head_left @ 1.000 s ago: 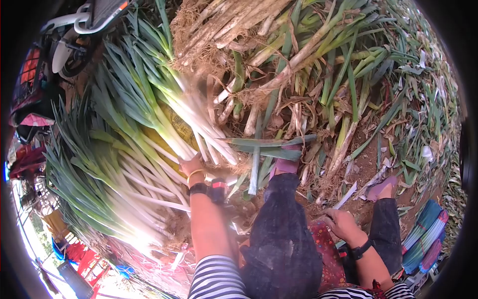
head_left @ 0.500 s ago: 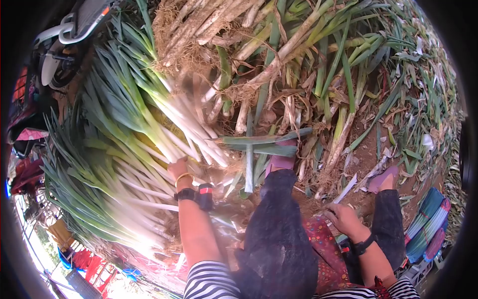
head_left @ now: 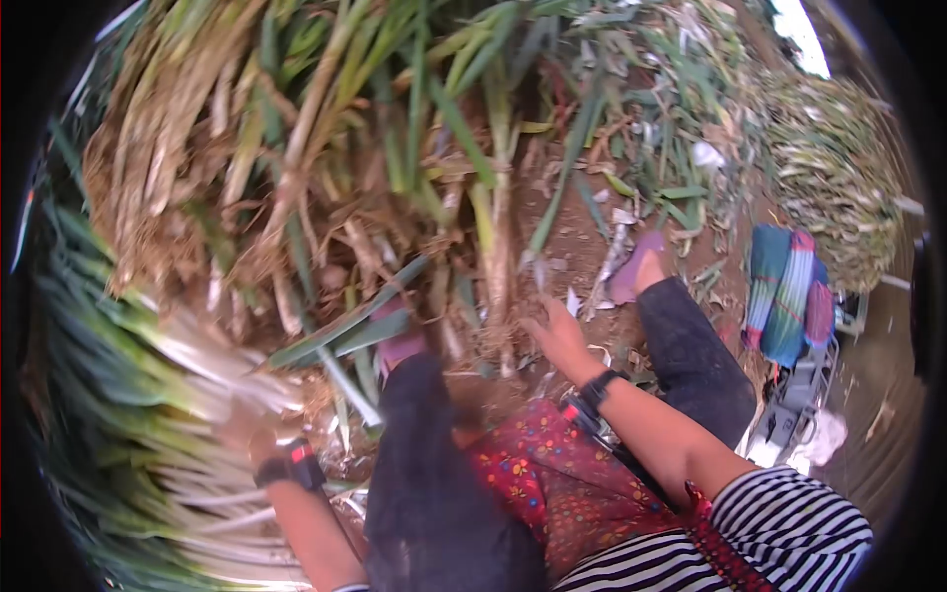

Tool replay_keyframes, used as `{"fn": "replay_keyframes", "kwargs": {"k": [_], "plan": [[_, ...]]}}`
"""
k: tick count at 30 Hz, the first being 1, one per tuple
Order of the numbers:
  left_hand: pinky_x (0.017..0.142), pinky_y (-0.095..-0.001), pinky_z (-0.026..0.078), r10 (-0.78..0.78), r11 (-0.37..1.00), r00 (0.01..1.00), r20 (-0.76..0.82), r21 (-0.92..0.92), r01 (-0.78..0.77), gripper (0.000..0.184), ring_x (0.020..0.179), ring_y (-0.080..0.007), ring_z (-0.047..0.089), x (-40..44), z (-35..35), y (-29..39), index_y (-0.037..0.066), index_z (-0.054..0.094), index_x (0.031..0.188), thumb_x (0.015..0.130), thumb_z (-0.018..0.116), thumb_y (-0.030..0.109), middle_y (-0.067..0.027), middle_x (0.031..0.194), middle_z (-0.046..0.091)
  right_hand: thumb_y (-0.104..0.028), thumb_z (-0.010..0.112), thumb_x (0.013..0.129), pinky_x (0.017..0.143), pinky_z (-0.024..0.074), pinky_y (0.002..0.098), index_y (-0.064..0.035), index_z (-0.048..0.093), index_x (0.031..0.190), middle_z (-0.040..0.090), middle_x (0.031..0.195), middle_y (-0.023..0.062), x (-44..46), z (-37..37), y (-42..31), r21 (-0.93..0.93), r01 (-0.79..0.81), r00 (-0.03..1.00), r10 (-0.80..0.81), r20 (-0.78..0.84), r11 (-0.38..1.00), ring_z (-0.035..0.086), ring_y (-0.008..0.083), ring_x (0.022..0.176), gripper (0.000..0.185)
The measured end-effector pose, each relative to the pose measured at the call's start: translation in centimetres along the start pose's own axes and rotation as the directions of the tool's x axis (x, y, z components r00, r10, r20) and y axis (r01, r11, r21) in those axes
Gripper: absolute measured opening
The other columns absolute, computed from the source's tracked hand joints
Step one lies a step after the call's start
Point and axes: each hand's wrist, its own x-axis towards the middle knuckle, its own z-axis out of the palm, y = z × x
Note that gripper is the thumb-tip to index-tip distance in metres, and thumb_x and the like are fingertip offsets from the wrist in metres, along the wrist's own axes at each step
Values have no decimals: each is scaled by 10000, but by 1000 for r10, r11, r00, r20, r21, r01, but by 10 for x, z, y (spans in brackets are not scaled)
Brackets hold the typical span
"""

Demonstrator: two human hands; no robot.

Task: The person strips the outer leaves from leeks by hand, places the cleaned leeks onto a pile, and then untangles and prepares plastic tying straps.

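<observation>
My view has swung to the right, so the clean white-shafted leeks with dark green tops (head_left: 222, 483) have slid towards the left edge and smeared. My left hand (head_left: 261, 444) has blurred too, its grip now unreadable. The dark wheel has left view. Opposite, a big pale-green stacked heap (head_left: 838, 187) has come into fuller sight, along with a grey frame (head_left: 799, 395). More of my red flowered apron (head_left: 572, 474) and black-and-white striped right sleeve (head_left: 794, 523) shows.

Brown soil (head_left: 564, 249) littered with leaf scraps (head_left: 683, 192), grey-brown ground (head_left: 876, 419) seen at far right, white glare (head_left: 800, 37) caught at upper right
</observation>
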Motion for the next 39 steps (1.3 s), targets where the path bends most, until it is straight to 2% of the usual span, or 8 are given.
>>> {"fn": "replay_keyframes", "kwargs": {"k": [1,4,10,14,21,28,35,39], "plan": [[937,-414,376,-319,794,947,46,-532,293,679,1128,-279,474,-14,-25,11,105,402,1284,729,652,405,-122,1234,488,-318,598,799,816,442,375,-9,499,1143,576,1027,176,13,4,8,146,-84,996,85,1,986,558,325,948,473],[969,-412,362,-527,553,850,-26,-769,320,785,1158,-339,426,-42,-77,24,-2,373,1282,699,723,392,-205,1265,431,-387,634,764,834,428,384,-15,488,1154,564,1047,165,36,16,9,337,-253,967,246,65,907,549,323,962,558],[968,-377,363,-292,293,936,-197,-950,-108,559,1169,-274,432,-58,-124,34,-17,355,1289,824,611,159,-179,1304,403,-329,645,727,884,391,390,-29,479,1128,508,1129,163,50,15,-41,-239,-101,994,87,-66,966,488,324,1068,527],[926,-334,387,-71,-28,963,-259,-965,-262,443,1120,-200,471,-99,-234,49,-2,417,1256,842,558,60,-121,1263,454,-197,615,700,824,417,437,24,449,1090,562,907,219,60,-2,-30,299,-219,945,278,-173,929,546,383,897,478],[817,-233,436,354,-440,857,-374,-876,-200,355,992,-123,517,-194,-394,47,-64,475,1174,843,541,46,-76,1123,536,-226,497,883,417,380,240,-20,469,942,469,696,19,-55,-171,-86,829,-452,879,8,476,331,438,88,490,216],[820,-314,460,766,-422,458,-450,-891,-169,358,1000,-205,553,-320,-426,96,42,467,1228,879,505,111,-94,1155,539,-174,426,926,425,303,201,-16,378,1225,360,656,-48,-229,-254,-59,875,-478,833,-355,425,-73,355,44,499,342],[956,-471,341,844,-21,532,70,-986,163,627,1173,-301,376,-428,-384,191,28,367,1291,849,548,434,-168,1330,337,-196,449,933,458,326,203,-45,329,1274,359,663,-35,-373,-289,-13,902,-369,780,-452,432,224,355,56,528,391],[714,-446,483,951,-97,309,33,-913,396,526,815,-284,551,-450,-387,214,35,521,1057,816,569,500,-134,929,558,-237,472,916,652,412,308,-3,356,1189,495,810,90,-399,-283,13,852,-5,852,-443,277,523,505,204,701,378]]}}
